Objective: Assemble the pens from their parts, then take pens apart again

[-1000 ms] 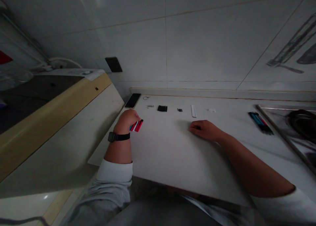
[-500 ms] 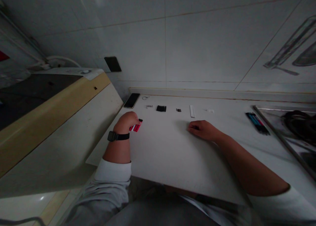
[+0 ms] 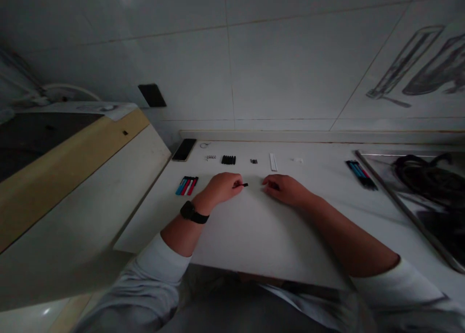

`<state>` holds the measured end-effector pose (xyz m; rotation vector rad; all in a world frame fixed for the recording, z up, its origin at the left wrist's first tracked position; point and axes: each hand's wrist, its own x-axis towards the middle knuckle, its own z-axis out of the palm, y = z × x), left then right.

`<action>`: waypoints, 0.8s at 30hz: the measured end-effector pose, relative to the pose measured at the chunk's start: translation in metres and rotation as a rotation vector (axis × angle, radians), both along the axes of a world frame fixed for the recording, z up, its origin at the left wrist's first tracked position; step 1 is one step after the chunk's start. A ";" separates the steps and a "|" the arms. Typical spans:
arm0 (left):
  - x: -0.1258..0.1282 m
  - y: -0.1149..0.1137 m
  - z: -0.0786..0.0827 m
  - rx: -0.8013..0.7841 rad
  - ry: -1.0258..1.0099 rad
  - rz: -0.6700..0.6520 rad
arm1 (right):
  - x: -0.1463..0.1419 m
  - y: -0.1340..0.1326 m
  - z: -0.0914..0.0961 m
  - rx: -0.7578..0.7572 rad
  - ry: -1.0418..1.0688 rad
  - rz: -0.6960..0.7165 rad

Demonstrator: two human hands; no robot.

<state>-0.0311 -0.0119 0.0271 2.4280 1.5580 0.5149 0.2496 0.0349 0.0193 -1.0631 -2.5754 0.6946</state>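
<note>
My left hand (image 3: 221, 188), with a black watch on its wrist, rests on the white counter (image 3: 254, 226) with its fingers curled around a thin pen-like piece whose dark tip (image 3: 244, 184) sticks out to the right. My right hand (image 3: 283, 188) lies close by on the counter, fingers curled; what it holds, if anything, is hidden. To the left of my left hand lies a small row of blue, black and red pens (image 3: 186, 185).
Along the back of the counter lie a phone (image 3: 184, 149), small springs (image 3: 209, 157), a cluster of black parts (image 3: 228, 160), a tiny dark piece (image 3: 253, 161) and a white strip (image 3: 272, 162). Another bundle of pens (image 3: 361, 174) lies beside a metal sink (image 3: 417, 192) holding dark cables.
My left hand left the row of pens at the left and moved right toward my right hand, carrying one thin piece. The view shifted a little to the right.
</note>
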 end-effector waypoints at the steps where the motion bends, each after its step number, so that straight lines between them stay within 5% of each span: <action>1: 0.008 -0.002 0.001 -0.003 -0.017 -0.022 | -0.003 -0.002 0.000 0.007 0.028 0.001; 10: 0.034 -0.004 -0.003 0.066 -0.170 -0.167 | -0.017 -0.013 0.001 0.083 0.079 0.058; 20: 0.038 0.004 -0.015 -0.220 -0.794 -0.051 | -0.019 -0.012 0.003 -0.028 0.261 0.036; 24: 0.032 0.006 -0.019 -0.254 -0.870 -0.045 | 0.009 0.010 0.007 0.095 0.286 -0.278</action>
